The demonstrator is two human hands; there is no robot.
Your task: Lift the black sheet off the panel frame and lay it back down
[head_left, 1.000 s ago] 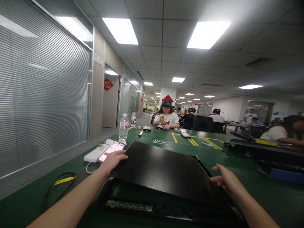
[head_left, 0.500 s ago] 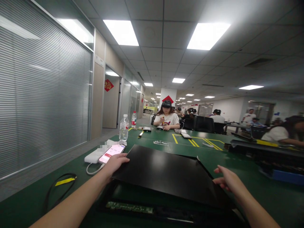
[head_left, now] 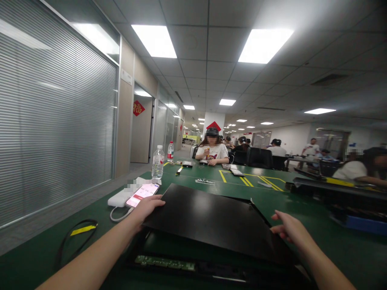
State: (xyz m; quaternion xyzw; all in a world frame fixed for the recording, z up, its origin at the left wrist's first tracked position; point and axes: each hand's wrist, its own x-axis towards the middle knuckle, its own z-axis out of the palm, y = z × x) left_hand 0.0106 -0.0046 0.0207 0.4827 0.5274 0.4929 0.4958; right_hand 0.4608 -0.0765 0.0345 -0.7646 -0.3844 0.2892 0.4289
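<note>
Head view: left hand (head_left: 148,208) grips black panel (head_left: 208,223) edge, table (head_left: 335,241) around.

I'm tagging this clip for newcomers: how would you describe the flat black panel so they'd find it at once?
On the big green tabletop, look between the person's bare left hand and bare right hand. There, a flat, rectangular black panel sits askew over a black frame. Unlike that frame, with its green circuit-board strip, the panel is one broad, smooth sheet.
</note>
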